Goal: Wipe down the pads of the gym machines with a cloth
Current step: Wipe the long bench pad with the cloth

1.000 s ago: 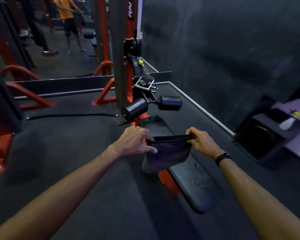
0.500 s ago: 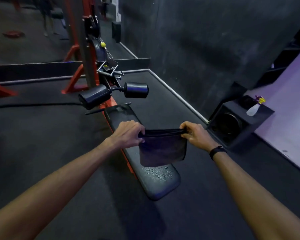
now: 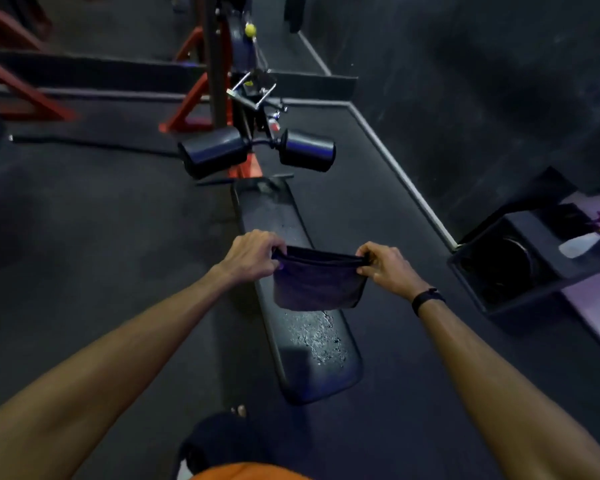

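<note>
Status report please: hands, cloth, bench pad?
Left hand and right hand both pinching cloth, held above bench pad. Droplets on pad, unwiped. Nothing in the way.

Both forearms are left bare, with no sleeves to be seen. A black band (image 3: 427, 298) is worn on the right wrist, just behind the right hand (image 3: 388, 268). At six o'clock, an orange garment (image 3: 246, 472) and dark fabric (image 3: 222, 441) can be made out.

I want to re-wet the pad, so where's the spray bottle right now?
In the head view the spray bottle lies at the far right, on top of the black box by the wall, right of the bench pad.
</note>
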